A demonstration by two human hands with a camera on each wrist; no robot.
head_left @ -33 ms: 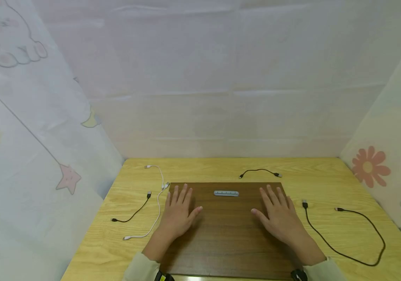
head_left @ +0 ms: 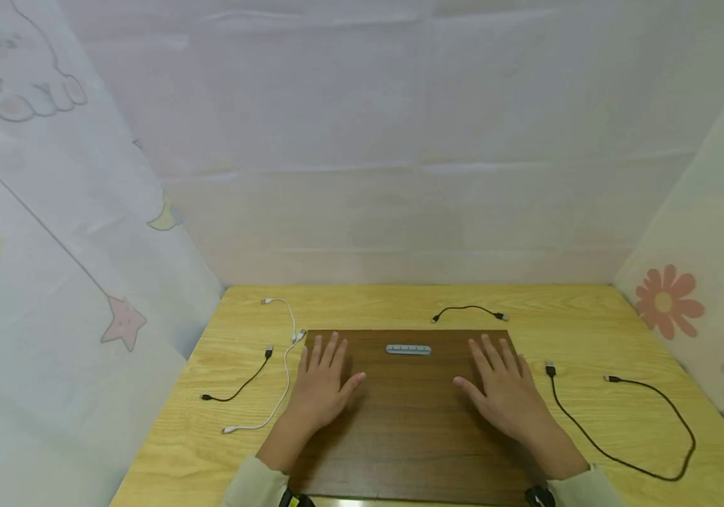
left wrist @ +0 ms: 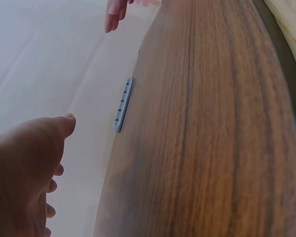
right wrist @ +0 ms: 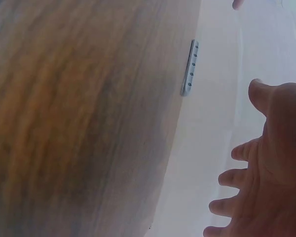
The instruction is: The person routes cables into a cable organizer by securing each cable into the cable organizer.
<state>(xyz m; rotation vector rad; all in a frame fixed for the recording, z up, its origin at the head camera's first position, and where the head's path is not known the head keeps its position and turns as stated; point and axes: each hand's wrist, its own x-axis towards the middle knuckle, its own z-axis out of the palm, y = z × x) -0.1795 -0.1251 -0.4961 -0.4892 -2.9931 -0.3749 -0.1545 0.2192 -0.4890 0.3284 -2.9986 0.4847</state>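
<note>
A dark brown board (head_left: 409, 422) lies on the light wooden table, with a small grey-blue slotted strip (head_left: 408, 349) near its far edge. Over the board's left side, my left hand (head_left: 320, 394) is spread with straight fingers, holding nothing. My right hand (head_left: 506, 398) is spread the same way over the right side. The strip (left wrist: 124, 105) also shows in the left wrist view, beyond the left thumb. In the right wrist view the strip (right wrist: 190, 68) is left of the right hand (right wrist: 271, 163). Whether the palms touch the board, I cannot tell.
Left of the board lie a black cable (head_left: 241, 386) and two white cables (head_left: 286, 380), (head_left: 290, 312). A short black cable (head_left: 470, 307) is behind the board. A longer black cable (head_left: 615, 459) curves across the right side. Patterned cloth (head_left: 400, 176) surrounds the table (head_left: 362, 303).
</note>
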